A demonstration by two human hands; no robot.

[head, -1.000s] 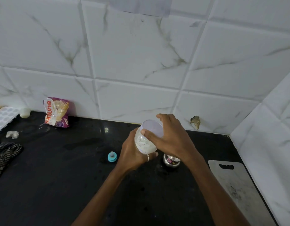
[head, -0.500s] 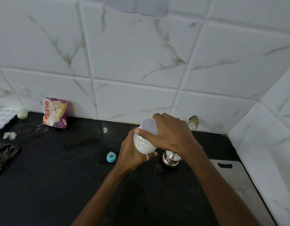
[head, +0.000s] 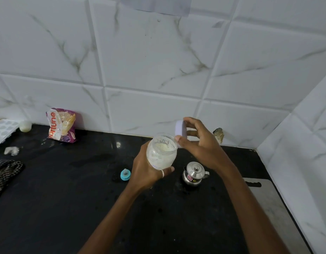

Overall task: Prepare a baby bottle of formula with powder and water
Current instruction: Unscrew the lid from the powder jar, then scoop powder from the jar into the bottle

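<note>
At a black stone desk [head: 67,208] in a tiled kitchen corner, I watch two bare forearms reach in from the near edge, with a pale chopping board [head: 272,208] lying flat at the near right. Further in, my left hand [head: 147,173] has its grip wrapped round the lower body of a clear jar [head: 161,153] of white powder. The jar is held above the desk and tipped slightly toward the camera, its mouth uncovered. Just beside the rim, my right hand [head: 200,147] pinches the lilac lid [head: 180,130] between thumb and fingertips; the lid is turned on edge and free of the jar.

On the desk below, a blue teat cap [head: 125,174] stands to the left of the hands and a small lidded steel pot [head: 194,174] to the right, neither touched. I cannot see the bottle's body in this view.

As I judge it, the step in hand is opening the powder. To do it well, I should bring the jar level before the lid goes down, since powder clings high on the inside wall and could spill. The lid is best set on bare desk near the pot, inner face up.

Farther back, a printed packet [head: 61,125] leans against the marble-veined wall [head: 158,61].
</note>
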